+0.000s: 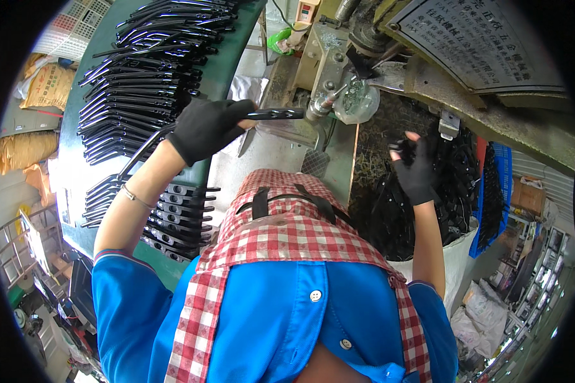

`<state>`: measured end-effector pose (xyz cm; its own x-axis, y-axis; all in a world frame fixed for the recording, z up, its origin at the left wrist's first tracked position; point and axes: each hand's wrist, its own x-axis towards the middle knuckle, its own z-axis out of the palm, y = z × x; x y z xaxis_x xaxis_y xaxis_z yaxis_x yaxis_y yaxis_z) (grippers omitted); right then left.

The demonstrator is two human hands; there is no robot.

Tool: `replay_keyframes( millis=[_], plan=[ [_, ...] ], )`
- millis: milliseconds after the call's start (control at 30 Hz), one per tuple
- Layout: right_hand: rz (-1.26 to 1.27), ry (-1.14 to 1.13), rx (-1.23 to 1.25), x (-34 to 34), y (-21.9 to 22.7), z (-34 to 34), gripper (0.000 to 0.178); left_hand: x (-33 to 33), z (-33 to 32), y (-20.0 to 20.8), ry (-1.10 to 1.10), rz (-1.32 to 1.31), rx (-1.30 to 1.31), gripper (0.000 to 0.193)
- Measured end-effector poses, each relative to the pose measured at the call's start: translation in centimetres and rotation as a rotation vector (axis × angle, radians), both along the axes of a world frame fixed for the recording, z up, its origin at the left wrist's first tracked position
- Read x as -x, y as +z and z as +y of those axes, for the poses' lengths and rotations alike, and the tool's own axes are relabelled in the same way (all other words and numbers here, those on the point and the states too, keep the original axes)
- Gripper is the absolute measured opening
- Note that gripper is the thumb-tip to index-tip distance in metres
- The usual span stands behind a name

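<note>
My left hand, in a black fingerless glove, is closed around a glossy black bent bar. The bar's right end meets or nearly meets the metal tip of a machine; its other end slants down past my wrist. My right hand, gloved the same way, hovers at the edge of a heap of small black parts. Its thumb and finger are apart, and I make out nothing held between them. Beside the machine tip sits a clear round dish of small shiny pieces.
Many similar black bars lie in rows on a green table at left. Black pieces with holes are stacked nearer me. A white sack bears the heap, beside a blue crate. The heavy machine arm crosses the upper right.
</note>
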<state>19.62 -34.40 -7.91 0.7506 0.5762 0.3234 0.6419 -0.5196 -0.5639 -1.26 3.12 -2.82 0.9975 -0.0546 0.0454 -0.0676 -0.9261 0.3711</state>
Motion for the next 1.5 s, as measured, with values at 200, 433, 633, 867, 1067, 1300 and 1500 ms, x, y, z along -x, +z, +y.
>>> replay_keyframes(
  millis=[200, 433, 633, 867, 1067, 1300, 1500],
  plan=[
    [0.091, 0.456, 0.134, 2.6, 5.8, 6.0, 0.036, -2.1, -3.0, 1.6, -0.08, -0.04, 0.046, 0.026],
    [-0.027, 0.444, 0.248, 3.4, 8.2, 7.2, 0.036, -2.4, -3.0, 2.5, -0.098, 0.053, -0.025, 0.028],
    [0.099, 0.453, 0.472, 3.2, 9.6, 9.1, 0.038, -3.5, -2.8, 3.0, -0.134, 0.053, -0.12, 0.028],
    [-0.207, 0.434, 0.521, 3.1, 10.9, 10.0, 0.039, -4.0, -2.8, 3.0, -0.132, 0.098, -0.052, 0.025],
    [-0.249, 0.432, 0.571, 1.8, 11.0, 10.0, 0.038, -5.4, -2.9, 2.7, -0.189, 0.034, 0.038, 0.022],
    [-0.244, 0.4, 0.398, -1.8, 8.1, 9.8, 0.04, -8.5, -2.1, 2.6, -0.158, 0.009, 0.022, 0.023],
    [-0.147, 0.374, 0.519, -2.9, 8.1, 10.7, 0.047, -10.4, -1.2, 1.6, -0.188, -0.059, -0.094, 0.023]
  ],
)
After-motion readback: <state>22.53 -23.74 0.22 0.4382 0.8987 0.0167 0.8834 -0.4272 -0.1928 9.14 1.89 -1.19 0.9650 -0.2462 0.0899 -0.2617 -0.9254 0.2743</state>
